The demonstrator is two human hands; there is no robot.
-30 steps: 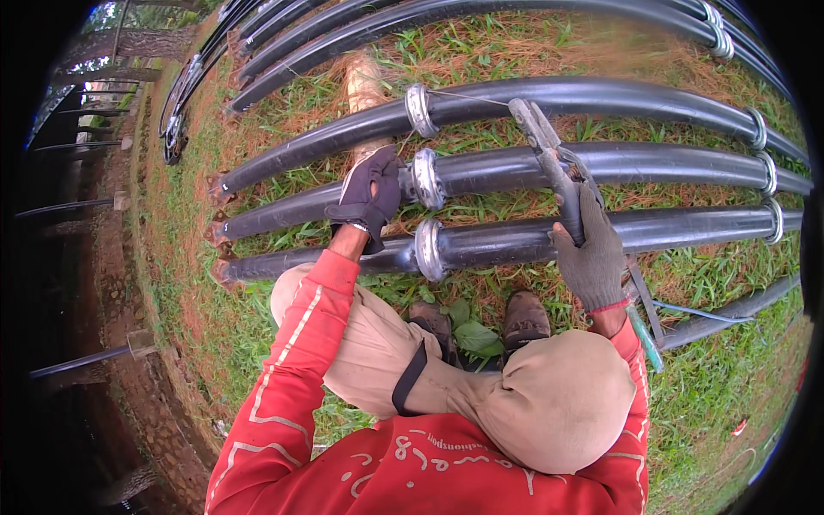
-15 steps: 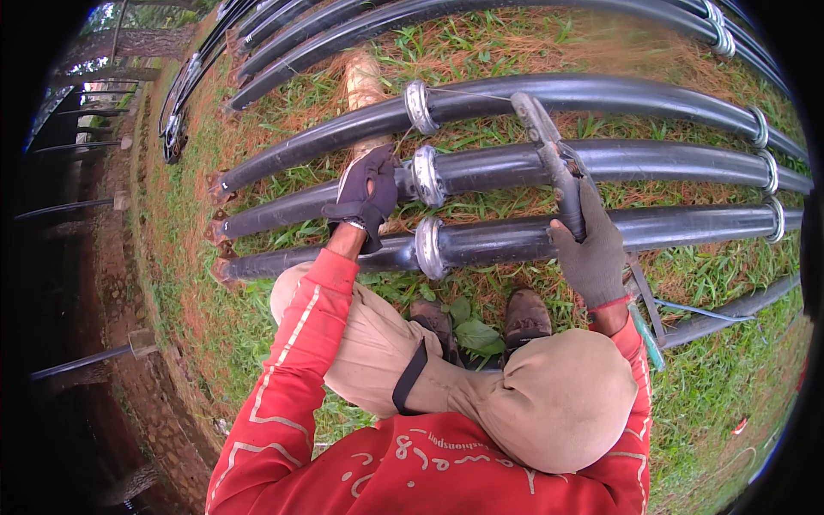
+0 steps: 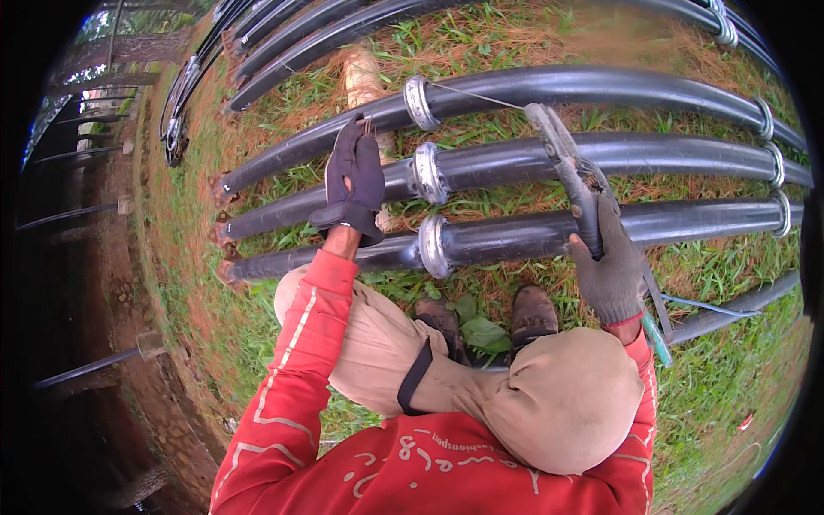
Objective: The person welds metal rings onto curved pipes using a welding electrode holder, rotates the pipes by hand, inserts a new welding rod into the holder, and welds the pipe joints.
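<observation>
My right hand (image 3: 611,273), in a dark grey knitted glove, wraps round the grip of a welding electrode holder (image 3: 566,159). A thin welding rod (image 3: 481,94) runs from its tip leftward to the silver ring (image 3: 420,103) on the farthest of three black metal poles (image 3: 601,86). My left hand (image 3: 354,176), in a dark glove, has its fingers stretched out together above the left part of the poles, near the ring (image 3: 429,173) on the middle pole. Nothing shows in its grasp. The nearest pole carries a similar ring (image 3: 433,246).
More black poles (image 3: 318,43) lie at the far side. A wooden log (image 3: 362,77) lies under the poles. By my right wrist are a flat metal bar (image 3: 654,296), a green handle-like piece (image 3: 657,339) and a blue cord (image 3: 717,306). My boots (image 3: 533,309) stand on grass.
My right hand and the electrode holder have shifted slightly right and toward me. My left hand has turned and its fingers have straightened out, pointing away from me.
</observation>
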